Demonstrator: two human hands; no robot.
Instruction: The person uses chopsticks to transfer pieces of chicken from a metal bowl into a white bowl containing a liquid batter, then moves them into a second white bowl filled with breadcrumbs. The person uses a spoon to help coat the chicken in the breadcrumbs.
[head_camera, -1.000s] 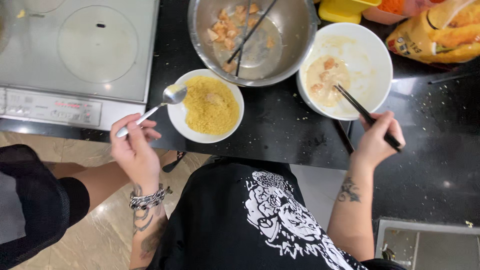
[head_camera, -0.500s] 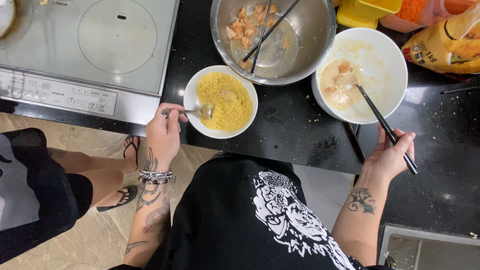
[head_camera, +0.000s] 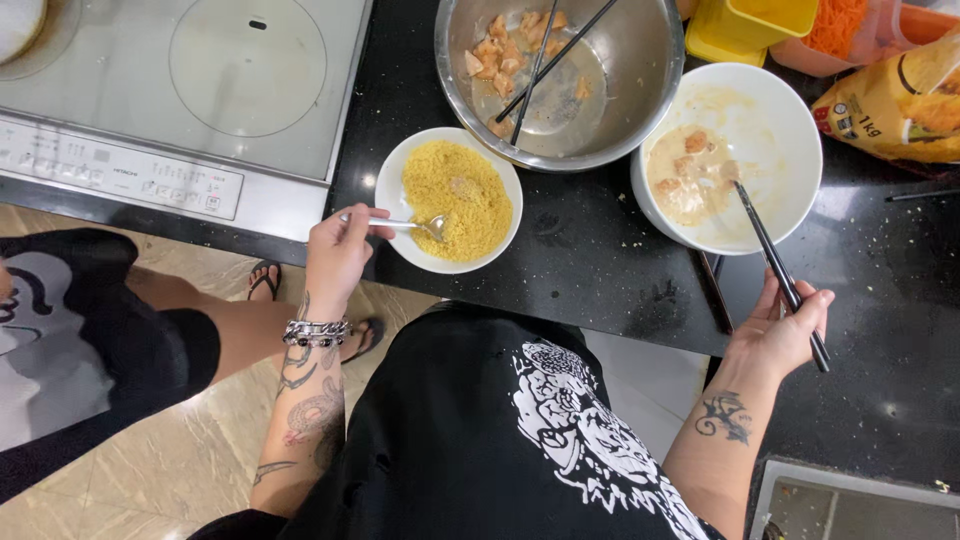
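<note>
Partly done: left hand (head_camera: 338, 256) gripped spoon (head_camera: 400, 224) in crumb bowl (head_camera: 397, 183); right hand (head_camera: 778, 335) pinched chopsticks (head_camera: 772, 262); several pieces uncoated.

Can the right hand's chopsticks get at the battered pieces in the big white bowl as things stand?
Probably yes: the right hand holds black chopsticks whose tips already lie inside the white bowl, beside the battered pieces; nothing covers them.
</note>
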